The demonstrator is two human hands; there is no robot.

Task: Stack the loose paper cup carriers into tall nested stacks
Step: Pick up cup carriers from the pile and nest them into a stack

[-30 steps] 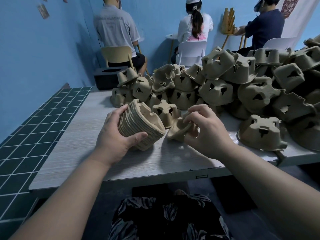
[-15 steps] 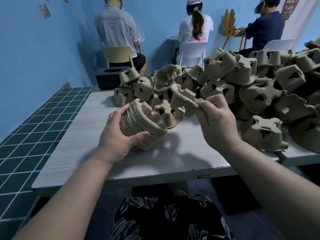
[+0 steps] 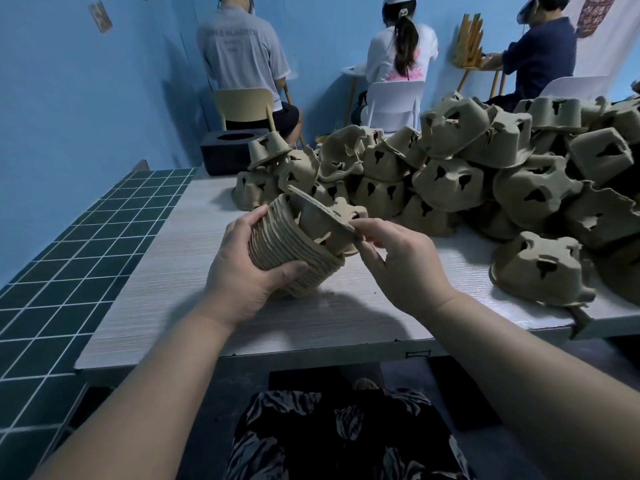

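Gripping a tilted nested stack of brown moulded-pulp cup carriers [image 3: 294, 251] above the pale wood-grain counter [image 3: 166, 271], the left hand [image 3: 242, 271] is curling its fingers around it; the right hand [image 3: 398, 258] is pinching a single brown pulp carrier [image 3: 322, 220] sitting partway in the stack's open top.

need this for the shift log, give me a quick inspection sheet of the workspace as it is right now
surface: pale wood-grain table, bare strip near its front edge
job's things: nested stack tilted on its side; single carrier partly seated in its open end; loose pile heaped at back right
clutter: black box with a round hole at the far edge
grippers: left hand grips the stack; right hand pinches the carrier's rim
cables: nothing seen
surroundings: blue wall, green tiled ledge, three seated people facing away
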